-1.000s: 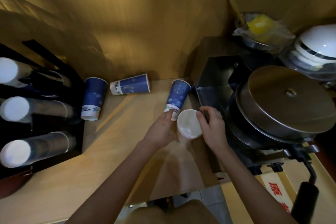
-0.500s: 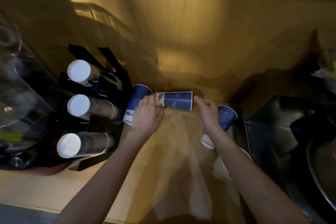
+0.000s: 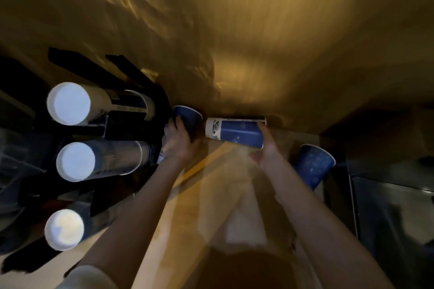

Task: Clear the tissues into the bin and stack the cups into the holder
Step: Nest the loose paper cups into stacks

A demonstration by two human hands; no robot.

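Head view: tabletop [image 3: 211, 195] wood, dim light. Holder [image 3: 131, 124] black, far left, three stacks [image 3: 94, 159] lying with white bases toward camera. Loose cups: three, blue. Lying cup [image 3: 234, 132] ahead, long axis left-right, mouth right; right hand [image 3: 267, 148] curled on its mouth end. Upright cup [image 3: 187, 119] touching holder; left hand [image 3: 176, 141] wrapped round it. Third cup [image 3: 313, 165] right, tilted, untouched. Holder lies left of both hands; left hand nearer. Tissues, bin: none visible.
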